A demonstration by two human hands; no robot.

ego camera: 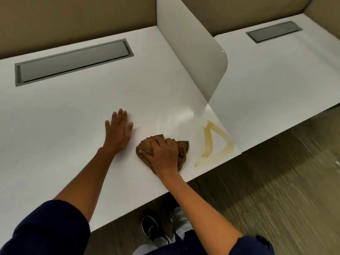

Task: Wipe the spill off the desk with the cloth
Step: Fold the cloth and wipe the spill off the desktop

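Observation:
A yellowish-brown spill (209,142) streaks the white desk (64,116) near its front right corner, in a rough triangle outline. A crumpled brown cloth (145,146) lies on the desk just left of the spill, apart from it. My right hand (162,155) presses down on top of the cloth and grips it. My left hand (118,130) rests flat on the desk to the left of the cloth, fingers spread, holding nothing.
A white divider panel (195,52) stands upright behind the spill, between this desk and a neighbouring desk (276,80). Each desk has a grey cable hatch (73,61) at the back. The desk's front edge runs close to my right wrist; striped carpet floor (276,181) lies below.

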